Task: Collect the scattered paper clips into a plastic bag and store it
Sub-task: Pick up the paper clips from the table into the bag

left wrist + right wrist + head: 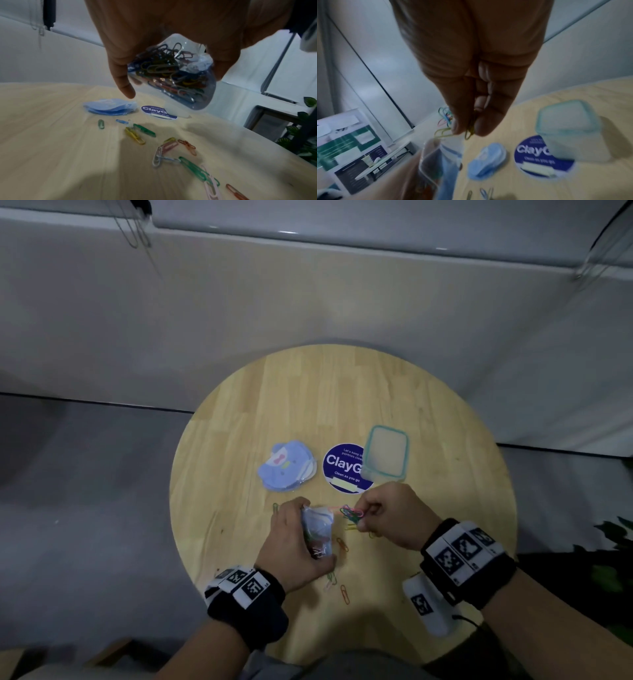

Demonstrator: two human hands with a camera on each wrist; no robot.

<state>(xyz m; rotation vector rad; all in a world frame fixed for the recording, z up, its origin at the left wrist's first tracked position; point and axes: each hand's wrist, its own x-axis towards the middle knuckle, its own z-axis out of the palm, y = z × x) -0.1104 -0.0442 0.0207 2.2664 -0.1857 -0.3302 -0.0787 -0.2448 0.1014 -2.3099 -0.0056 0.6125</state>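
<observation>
My left hand (294, 542) grips a small clear plastic bag (317, 530) holding several coloured paper clips (171, 73), a little above the round wooden table (239, 440). My right hand (383, 515) pinches a bunch of coloured clips (351, 513) just right of the bag's mouth. In the right wrist view thumb and fingers squeeze yellow-green clips (470, 129) above the open bag (436, 155). Loose clips (188, 162) lie scattered on the table under and near both hands, such as an orange one (345, 594).
A clear box with a teal rim (387, 453) stands behind my right hand, beside a round blue sticker (342, 470) and a blue cartoon-shaped pad (287, 465). A grey wall lies beyond the table. Green plant leaves (613, 542) are at the right.
</observation>
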